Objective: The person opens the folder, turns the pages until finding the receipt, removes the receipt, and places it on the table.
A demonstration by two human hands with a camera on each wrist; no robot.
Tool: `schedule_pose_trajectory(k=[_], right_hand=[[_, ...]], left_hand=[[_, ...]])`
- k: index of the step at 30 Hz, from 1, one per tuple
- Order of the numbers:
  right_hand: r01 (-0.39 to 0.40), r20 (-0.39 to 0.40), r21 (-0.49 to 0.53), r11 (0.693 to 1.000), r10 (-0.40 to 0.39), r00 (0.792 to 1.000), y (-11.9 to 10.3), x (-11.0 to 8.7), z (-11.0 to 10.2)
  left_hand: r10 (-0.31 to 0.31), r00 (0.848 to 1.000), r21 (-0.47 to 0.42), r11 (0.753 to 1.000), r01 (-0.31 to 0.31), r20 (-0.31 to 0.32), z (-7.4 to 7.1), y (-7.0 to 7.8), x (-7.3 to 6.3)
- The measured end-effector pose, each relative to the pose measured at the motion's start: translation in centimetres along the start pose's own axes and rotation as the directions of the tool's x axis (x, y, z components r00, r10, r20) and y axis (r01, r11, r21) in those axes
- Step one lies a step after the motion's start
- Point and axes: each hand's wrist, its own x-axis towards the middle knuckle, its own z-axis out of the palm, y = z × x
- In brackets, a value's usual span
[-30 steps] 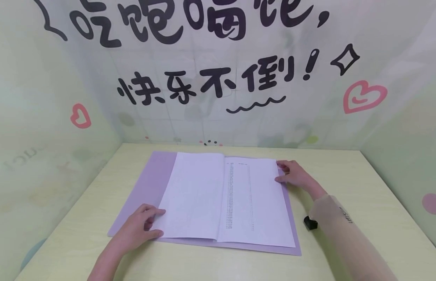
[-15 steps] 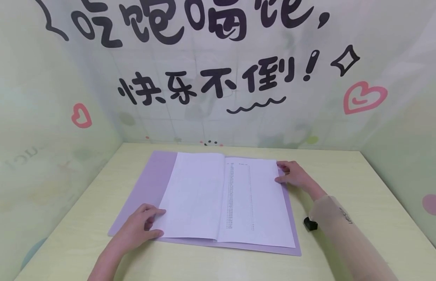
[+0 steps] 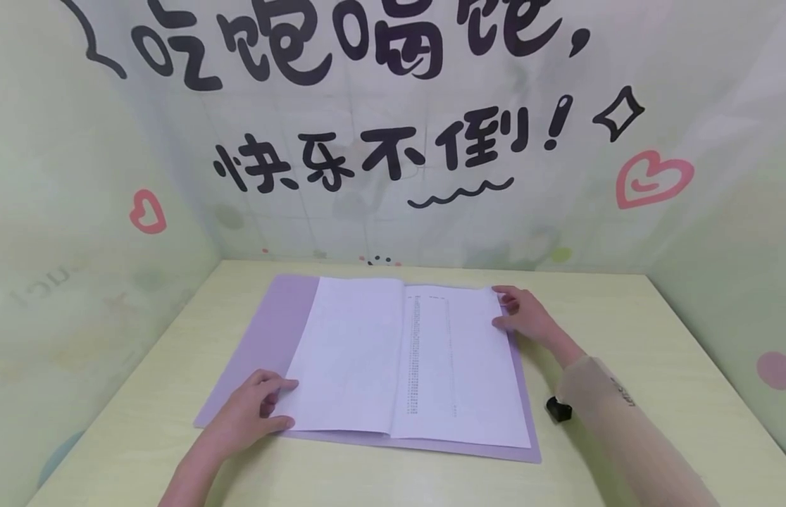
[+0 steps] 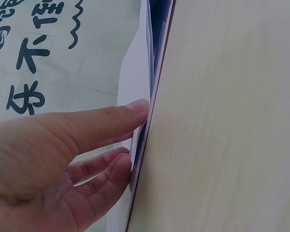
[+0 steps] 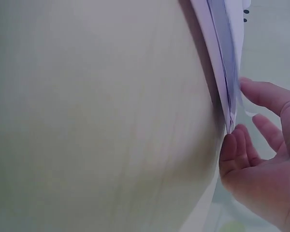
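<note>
The right grip [image 3: 526, 314], half-curled, touches the corner of the open booklet [image 3: 383, 359] nearest the bench's [image 3: 621, 317] far right corner, whether pinching it I cannot tell, the booklet lying leftward, its pages [image 3: 472, 373] running near-to-far, the left grip [image 3: 248, 412] resting loosely on it, and a black object [image 3: 558, 410] appearing only in the head view.

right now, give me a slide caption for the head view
Left hand and right hand touching opposite edges of white pages, open over a purple cover.
</note>
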Motion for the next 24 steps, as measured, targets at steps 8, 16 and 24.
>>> schedule_pose_trajectory(k=[8, 16, 24], right_hand=[[0.053, -0.012, -0.001, 0.999, -0.053, 0.999, -0.3, -0.1, -0.5], [0.086, 0.030, -0.014, 0.996, -0.086, 0.996, -1.3, -0.4, -1.3], [0.110, 0.002, -0.032, 0.993, -0.110, 0.994, -1.4, -0.1, -1.9]], left_hand=[[0.007, 1.000, 0.015, 1.000, -0.007, -0.005, 0.1, -0.2, 0.1], [0.006, 1.000, 0.006, 1.000, -0.006, -0.006, 0.0, -0.2, 0.0], [0.000, 1.000, 0.016, 1.000, 0.000, -0.002, 0.0, -0.3, 0.0]])
